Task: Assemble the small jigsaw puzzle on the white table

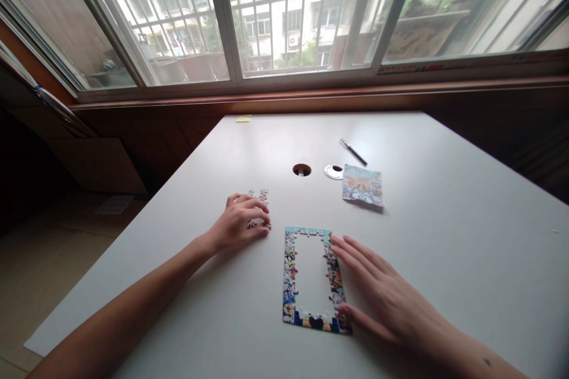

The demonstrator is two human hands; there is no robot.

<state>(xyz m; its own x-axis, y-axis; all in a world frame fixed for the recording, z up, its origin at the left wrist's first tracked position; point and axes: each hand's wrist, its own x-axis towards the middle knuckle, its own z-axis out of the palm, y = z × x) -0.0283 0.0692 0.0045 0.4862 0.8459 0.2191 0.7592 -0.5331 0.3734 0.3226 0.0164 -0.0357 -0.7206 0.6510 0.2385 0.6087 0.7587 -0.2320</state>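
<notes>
Puzzle border (pixel 290 275): 4 sides joined, centre unfilled. Left hand (pixel 237 222) curled over loose pieces (pixel 262 195), grip unclear. Right hand (pixel 382 296) flat, fingers apart, against border.

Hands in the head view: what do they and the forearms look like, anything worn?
The left hand and right hand are bare: no gloves, rings or watch visible. No sleeves show on either forearm. The right forearm bears a small dark mark.
</notes>
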